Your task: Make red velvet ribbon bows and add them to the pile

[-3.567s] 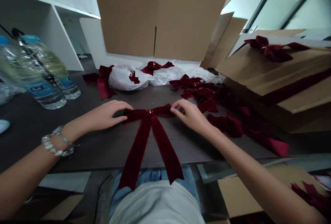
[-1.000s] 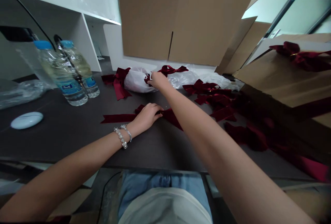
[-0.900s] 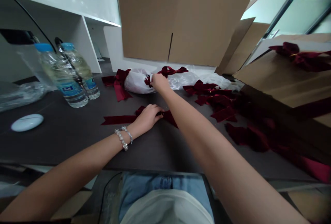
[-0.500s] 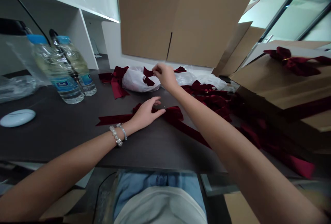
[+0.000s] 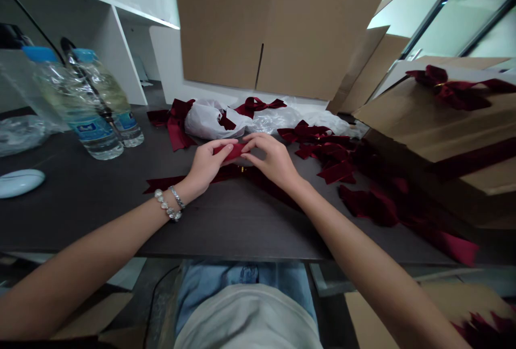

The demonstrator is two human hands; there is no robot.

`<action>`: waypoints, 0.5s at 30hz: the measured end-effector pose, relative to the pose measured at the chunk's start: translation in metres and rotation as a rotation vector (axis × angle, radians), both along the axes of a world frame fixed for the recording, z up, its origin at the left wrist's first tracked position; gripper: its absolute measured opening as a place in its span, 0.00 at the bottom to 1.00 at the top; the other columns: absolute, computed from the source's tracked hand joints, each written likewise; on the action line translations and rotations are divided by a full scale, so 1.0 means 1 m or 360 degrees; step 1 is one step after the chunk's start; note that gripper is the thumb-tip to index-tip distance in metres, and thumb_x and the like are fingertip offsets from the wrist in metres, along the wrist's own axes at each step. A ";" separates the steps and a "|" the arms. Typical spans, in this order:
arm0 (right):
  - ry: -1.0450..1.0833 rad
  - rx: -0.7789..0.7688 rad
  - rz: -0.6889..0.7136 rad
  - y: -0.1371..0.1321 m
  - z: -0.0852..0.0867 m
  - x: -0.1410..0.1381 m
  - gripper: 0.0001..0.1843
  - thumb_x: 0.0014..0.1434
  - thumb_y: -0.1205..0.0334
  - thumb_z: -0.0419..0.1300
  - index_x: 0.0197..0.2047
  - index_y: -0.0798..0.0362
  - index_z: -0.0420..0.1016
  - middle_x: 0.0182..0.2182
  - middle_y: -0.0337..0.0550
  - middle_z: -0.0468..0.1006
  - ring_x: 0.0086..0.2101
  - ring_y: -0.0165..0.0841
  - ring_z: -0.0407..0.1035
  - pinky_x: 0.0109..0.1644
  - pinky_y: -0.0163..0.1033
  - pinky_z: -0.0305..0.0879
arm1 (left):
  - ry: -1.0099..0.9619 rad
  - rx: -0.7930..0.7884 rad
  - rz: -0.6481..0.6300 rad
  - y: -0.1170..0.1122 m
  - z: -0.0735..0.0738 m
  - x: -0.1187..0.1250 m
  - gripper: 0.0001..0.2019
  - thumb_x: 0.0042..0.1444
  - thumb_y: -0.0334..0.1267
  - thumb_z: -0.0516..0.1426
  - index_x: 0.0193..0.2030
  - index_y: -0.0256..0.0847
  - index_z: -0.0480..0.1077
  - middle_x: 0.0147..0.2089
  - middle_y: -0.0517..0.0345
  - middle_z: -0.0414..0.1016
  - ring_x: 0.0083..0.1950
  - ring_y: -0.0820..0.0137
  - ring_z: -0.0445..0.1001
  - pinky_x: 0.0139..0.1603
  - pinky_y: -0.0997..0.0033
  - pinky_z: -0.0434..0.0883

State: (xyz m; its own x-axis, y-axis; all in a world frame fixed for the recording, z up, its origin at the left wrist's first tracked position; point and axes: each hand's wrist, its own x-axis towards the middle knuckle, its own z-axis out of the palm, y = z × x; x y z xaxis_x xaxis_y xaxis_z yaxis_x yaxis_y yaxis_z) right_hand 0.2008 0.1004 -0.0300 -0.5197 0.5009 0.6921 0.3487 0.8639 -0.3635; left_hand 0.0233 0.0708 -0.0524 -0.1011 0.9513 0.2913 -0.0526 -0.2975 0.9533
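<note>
From my remote feed, both hands are working together just above the middle of the dark table (image 5: pixel 245 233). The left grip (image 5: pixel 208 165) and the right grip (image 5: pixel 268 158) are pressed closed from either side on a fold of burgundy velvet ribbon (image 5: pixel 229 151), pinching it between them. Directly below lies a velvet bow (image 5: pixel 193 176) with its tails spread across the table, a small gold glint at its centre (image 5: pixel 242 169), though I can't tell from here whether the fold belongs to it. A beaded bracelet (image 5: pixel 166 204) circles the left wrist. Farther along the table, near its back edge, sit a white plastic bag (image 5: pixel 205 120) and a clear plastic sheet (image 5: pixel 274 118), with more velvet bows (image 5: pixel 318 142) heaped to the right of the hands. Two water bottles (image 5: pixel 94 115) stand to the left, beyond them a white computer mouse (image 5: pixel 20 183) — and at the right, a cardboard box (image 5: pixel 439 118) has another bow (image 5: pixel 451 90) lying on top.
</note>
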 end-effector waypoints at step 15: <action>0.0263 -0.0608 0.0055 0.014 -0.009 0.006 0.11 0.55 0.60 0.64 0.41 0.54 0.73 0.34 0.41 0.78 0.35 0.32 0.72 0.41 0.38 0.67 | 0.0077 -0.0125 -0.0195 0.001 0.000 -0.001 0.21 0.42 0.42 0.69 0.41 0.33 0.75 0.35 0.53 0.81 0.36 0.71 0.79 0.44 0.70 0.78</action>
State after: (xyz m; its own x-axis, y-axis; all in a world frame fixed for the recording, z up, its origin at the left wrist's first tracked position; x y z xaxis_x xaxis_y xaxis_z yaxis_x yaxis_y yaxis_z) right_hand 0.2066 0.1142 -0.0389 -0.4380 0.7221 0.5354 0.2319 0.6662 -0.7088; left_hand 0.0227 0.0723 -0.0528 0.0293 0.9758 0.2169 -0.0374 -0.2158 0.9757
